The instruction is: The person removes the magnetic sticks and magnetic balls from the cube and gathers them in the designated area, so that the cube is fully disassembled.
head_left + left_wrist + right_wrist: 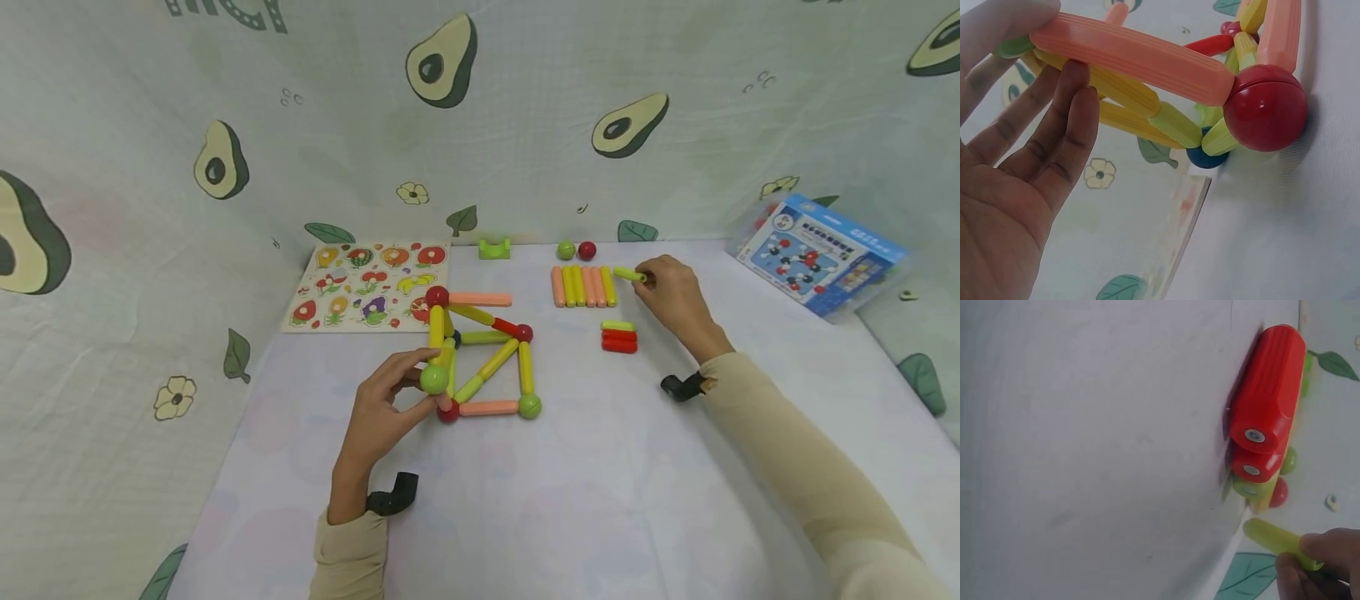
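A frame of magnetic rods and balls (pixel 487 408) stands on the table, with pink, yellow, green and red rods. My left hand (pixel 386 408) holds its near left part beside a green ball (pixel 433 379). In the left wrist view, the thumb and fingers pinch the upper end of a slanting pink rod (pixel 1141 59), whose lower end meets a red ball (pixel 1266 107). My right hand (pixel 675 300) pinches a yellow-green magnetic rod (pixel 628 273) by one end, just right of a row of pink and yellow rods (pixel 583 287).
Two red rods and a green one (pixel 619 337) lie near the row. Behind are a green ball (pixel 566 249), a red ball (pixel 587 250) and a green curved piece (pixel 494 249). A fruit picture board (pixel 360 287) lies left, a boxed set (pixel 817 254) far right.
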`<state>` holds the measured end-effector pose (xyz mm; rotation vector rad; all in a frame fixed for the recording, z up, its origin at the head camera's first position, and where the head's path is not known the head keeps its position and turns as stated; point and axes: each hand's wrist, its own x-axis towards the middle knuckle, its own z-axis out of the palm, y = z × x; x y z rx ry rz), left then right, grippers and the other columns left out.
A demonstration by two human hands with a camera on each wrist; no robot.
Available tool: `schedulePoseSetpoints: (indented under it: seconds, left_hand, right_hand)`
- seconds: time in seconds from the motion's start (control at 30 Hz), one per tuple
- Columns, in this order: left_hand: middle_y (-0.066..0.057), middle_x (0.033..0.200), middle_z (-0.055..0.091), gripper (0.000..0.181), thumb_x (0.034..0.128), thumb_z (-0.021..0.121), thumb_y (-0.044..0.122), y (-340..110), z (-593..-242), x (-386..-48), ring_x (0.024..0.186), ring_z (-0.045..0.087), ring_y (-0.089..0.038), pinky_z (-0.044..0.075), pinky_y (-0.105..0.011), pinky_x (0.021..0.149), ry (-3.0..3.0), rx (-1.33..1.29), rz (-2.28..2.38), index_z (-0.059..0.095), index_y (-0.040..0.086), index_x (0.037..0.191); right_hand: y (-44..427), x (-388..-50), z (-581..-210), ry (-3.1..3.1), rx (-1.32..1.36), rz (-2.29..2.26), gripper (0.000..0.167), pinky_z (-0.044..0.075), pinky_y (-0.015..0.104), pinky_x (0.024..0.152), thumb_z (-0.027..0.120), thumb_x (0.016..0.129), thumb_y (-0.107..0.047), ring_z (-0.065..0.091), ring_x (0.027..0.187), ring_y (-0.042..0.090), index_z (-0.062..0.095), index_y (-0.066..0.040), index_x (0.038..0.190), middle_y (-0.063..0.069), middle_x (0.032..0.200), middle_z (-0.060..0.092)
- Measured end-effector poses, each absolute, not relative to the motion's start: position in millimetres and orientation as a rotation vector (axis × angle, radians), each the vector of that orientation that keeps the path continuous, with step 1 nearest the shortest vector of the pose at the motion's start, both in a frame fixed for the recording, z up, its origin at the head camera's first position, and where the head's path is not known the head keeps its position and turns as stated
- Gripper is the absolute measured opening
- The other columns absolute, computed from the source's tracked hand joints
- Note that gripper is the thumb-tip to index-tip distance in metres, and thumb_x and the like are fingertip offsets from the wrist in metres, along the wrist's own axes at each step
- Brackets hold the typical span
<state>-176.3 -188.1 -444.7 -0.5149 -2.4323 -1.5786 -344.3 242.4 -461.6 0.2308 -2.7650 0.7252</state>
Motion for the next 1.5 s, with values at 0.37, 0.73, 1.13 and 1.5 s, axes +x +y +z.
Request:
schedulePoseSetpoints:
  seconds: [0.37,0.73,1.13,1.5]
  left_hand:
    - [0.001,0.127,0.061,0.062,0.0815,0.083,0.004,-195,-462,-184,0.096,0.064,-0.015,0.054,-0.025,0.09,-2.418,-0.577,-1.578,0.061,0.021,0.137]
    - [0.006,0.127,0.06,0.063,0.0803,0.084,0.003,-194,-459,-182,0.097,0.064,-0.013,0.055,-0.03,0.09,-2.455,-0.512,-1.576,0.062,0.026,0.135]
    - [-0.003,0.124,0.061,0.06,0.0795,0.081,-0.006,-186,-436,-172,0.095,0.064,-0.018,0.054,-0.025,0.09,-2.493,-0.471,-1.543,0.062,0.013,0.134]
    - [-0.001,0.128,0.06,0.062,0.0803,0.083,0.0,-192,-460,-183,0.096,0.063,-0.017,0.054,-0.027,0.091,-2.446,-0.523,-1.581,0.061,0.017,0.136]
  right_hand:
    - [239,-349,-466,-2.954,0.208,0.745,0.028,0.053,0.049,0.082,0.068,0.091,-0.003,0.056,0.093,0.036,0.064,0.01,0.116,0.024,0.106,0.06]
    - [237,-348,-472,-3.101,0.213,0.811,0.03,0.052,0.051,0.09,0.064,0.095,-0.004,0.055,0.098,0.037,0.062,0.009,0.121,0.025,0.112,0.06]
    - [184,-315,-435,-2.792,0.666,1.017,0.027,0.056,0.049,0.087,0.068,0.097,-0.014,0.064,0.1,0.03,0.067,0.0,0.12,0.014,0.112,0.066]
    - [103,-308,-419,-2.55,1.023,1.715,0.037,0.054,0.028,0.092,0.071,0.095,-0.016,0.065,0.11,0.021,0.063,-0.007,0.129,0.006,0.124,0.064]
